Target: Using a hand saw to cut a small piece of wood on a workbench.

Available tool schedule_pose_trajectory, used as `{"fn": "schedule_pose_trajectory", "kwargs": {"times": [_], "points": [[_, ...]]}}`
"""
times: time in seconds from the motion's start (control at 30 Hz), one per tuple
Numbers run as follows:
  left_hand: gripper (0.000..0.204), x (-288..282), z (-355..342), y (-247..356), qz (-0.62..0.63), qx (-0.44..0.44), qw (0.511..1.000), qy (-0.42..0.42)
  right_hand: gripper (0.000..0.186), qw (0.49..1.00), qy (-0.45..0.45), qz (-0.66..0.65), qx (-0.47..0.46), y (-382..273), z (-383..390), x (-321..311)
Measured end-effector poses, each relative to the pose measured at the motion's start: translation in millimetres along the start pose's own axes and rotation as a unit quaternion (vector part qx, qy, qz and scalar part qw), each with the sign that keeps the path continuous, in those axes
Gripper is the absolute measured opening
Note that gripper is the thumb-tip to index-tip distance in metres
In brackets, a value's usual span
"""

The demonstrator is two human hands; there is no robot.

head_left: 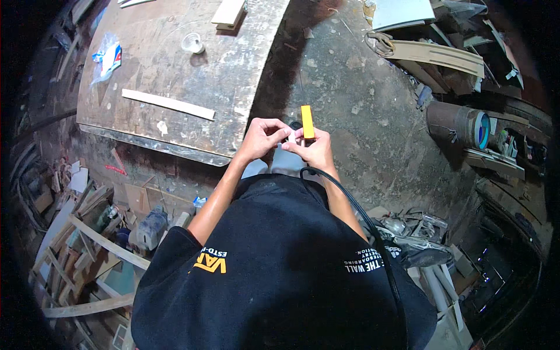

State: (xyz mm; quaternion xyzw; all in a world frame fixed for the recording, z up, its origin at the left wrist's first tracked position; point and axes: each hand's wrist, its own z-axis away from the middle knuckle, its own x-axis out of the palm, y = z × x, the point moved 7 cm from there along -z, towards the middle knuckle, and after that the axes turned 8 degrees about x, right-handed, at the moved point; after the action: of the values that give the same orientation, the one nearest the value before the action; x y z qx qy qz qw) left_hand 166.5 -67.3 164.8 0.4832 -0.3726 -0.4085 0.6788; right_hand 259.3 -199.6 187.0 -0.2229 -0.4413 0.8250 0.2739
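Close in front of my body, at the table's right corner, both hands are raised with their fingertips nearly meeting. My left hand (261, 140) is closed in a pinch on something small, dark and whitish that I cannot make out. A flat yellow rectangular piece (307, 121) stands up from the fingers of my right hand (318, 151), which is closed on it. Between the two hands shows a small whitish bit (292, 137); its kind is too small to tell.
The worn wooden table (221, 81) at left bears a pale wood strip (168, 105), a clear plastic cup (192, 43), a plastic bag (107, 60) and a wood block (228, 14). Wood scraps lie lower left. A cylindrical bin (452, 123) stands right; a black cable (373, 227) crosses my right arm.
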Motion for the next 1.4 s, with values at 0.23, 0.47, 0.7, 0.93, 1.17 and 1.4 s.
{"fn": "schedule_pose_trajectory", "kwargs": {"times": [0.23, 0.47, 0.7, 0.93, 1.17, 1.4], "points": [[0.017, 33, -19, 13, 0.014, 0.011, 0.999, 0.050, 0.022, 0.997, -0.057, -0.033, 0.043, -8, -6, -50], [0.012, 38, -40, 21, 0.042, 0.004, 0.998, 0.055, 0.017, 0.996, -0.073, -0.041, 0.030, -19, -35, -60], [0.014, 18, -84, 38, 0.106, 0.021, 0.992, 0.066, 0.015, 0.998, -0.053, 0.029, 0.027, -59, -78, -59], [0.018, -43, -138, 43, 0.198, 0.043, 0.971, 0.125, 0.016, 0.992, 0.034, 0.097, -0.072, -94, -137, -56], [0.018, -92, -149, 38, 0.312, 0.038, 0.936, 0.159, 0.012, 0.999, 0.025, 0.021, -0.014, -138, -206, -40], [0.021, -118, -180, 39, 0.310, 0.054, 0.923, 0.223, 0.028, 0.989, -0.104, 0.108, -0.010, -161, -248, 2]]}}
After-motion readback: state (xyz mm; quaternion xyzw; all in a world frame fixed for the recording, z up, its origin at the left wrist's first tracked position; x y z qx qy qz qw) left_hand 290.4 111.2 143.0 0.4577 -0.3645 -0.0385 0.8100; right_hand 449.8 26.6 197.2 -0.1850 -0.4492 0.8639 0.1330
